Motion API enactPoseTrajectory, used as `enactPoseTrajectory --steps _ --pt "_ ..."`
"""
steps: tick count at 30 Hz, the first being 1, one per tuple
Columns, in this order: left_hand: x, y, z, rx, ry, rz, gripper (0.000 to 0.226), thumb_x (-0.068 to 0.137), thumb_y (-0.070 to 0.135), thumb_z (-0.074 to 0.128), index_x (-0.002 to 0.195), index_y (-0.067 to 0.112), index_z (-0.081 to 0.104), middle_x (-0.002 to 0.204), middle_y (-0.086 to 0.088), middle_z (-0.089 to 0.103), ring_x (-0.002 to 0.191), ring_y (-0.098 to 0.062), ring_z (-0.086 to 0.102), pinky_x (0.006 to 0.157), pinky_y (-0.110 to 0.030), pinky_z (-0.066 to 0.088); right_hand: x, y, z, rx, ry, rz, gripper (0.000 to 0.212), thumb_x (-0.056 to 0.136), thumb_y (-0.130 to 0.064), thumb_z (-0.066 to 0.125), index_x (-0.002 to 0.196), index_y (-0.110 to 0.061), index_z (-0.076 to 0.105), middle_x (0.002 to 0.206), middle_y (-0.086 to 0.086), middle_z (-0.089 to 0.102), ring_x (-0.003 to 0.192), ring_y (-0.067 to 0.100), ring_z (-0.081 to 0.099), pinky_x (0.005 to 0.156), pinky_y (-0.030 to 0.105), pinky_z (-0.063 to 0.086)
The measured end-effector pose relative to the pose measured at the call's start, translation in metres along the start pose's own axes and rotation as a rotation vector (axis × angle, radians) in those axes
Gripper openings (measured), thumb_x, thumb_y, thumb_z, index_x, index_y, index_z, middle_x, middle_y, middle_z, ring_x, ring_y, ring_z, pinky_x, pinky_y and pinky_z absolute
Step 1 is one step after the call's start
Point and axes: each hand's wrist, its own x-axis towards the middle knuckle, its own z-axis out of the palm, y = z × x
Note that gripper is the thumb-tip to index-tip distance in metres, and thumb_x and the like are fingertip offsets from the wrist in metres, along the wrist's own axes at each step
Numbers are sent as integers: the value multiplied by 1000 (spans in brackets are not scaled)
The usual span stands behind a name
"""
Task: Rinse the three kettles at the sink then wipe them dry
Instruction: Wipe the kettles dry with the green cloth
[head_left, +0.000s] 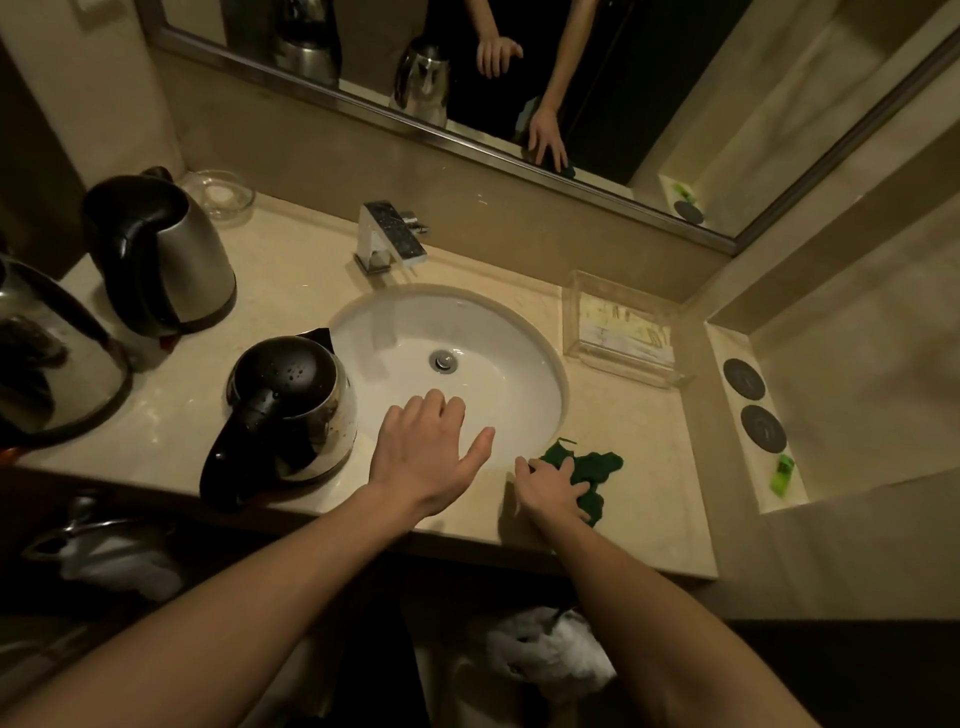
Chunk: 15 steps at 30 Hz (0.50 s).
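Three steel kettles with black handles stand on the counter left of the white sink (524, 332). The nearest kettle (291, 410) sits at the sink's left rim, a second kettle (166, 254) stands behind it, and a third kettle (47, 358) is at the far left edge. My left hand (426, 452) hovers over the sink's front rim, empty, fingers spread, just right of the nearest kettle. My right hand (553, 486) rests on a crumpled green cloth (592, 473) on the counter right of the sink, fingers laid over it.
A chrome faucet (389, 236) stands behind the sink, off. A clear tray (621, 327) of packets sits at the right. A glass dish (221, 195) is at the back left. A mirror spans the wall. A ledge at the right holds round coasters (753, 402).
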Motion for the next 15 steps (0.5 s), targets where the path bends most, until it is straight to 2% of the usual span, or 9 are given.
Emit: enactPoseTrajectory --steps 3,8,11,15 --pt "1 -2 2 52 -95 -34 71 86 65 6 102 17 56 100 -2 56 91 -25 52 83 -39 37 6 6 5 -6 -44 -11 57 102 -53 25 150 -28 41 168 6 -2 150 47 -7 115 70 6" --pt "1 -5 7 109 -183 -73 50 100 59 27 111 17 53 110 -3 54 100 -24 50 89 -38 36 10 11 4 -71 -58 -72 60 103 -46 26 142 -7 49 164 7 16 144 43 21 113 58 25" --pt "0 -5 9 141 -187 -67 50 101 59 28 112 17 54 111 -4 55 101 -25 51 88 -38 35 8 14 -1 -102 -36 -105 60 105 -45 26 137 -2 52 156 14 29 135 43 34 110 50 32" --pt "3 -6 8 170 -202 -71 52 101 59 26 115 17 54 114 -5 55 102 -25 50 88 -39 34 8 17 3 -58 15 -123 65 100 -53 30 121 -1 64 144 16 43 120 38 49 103 50 44"
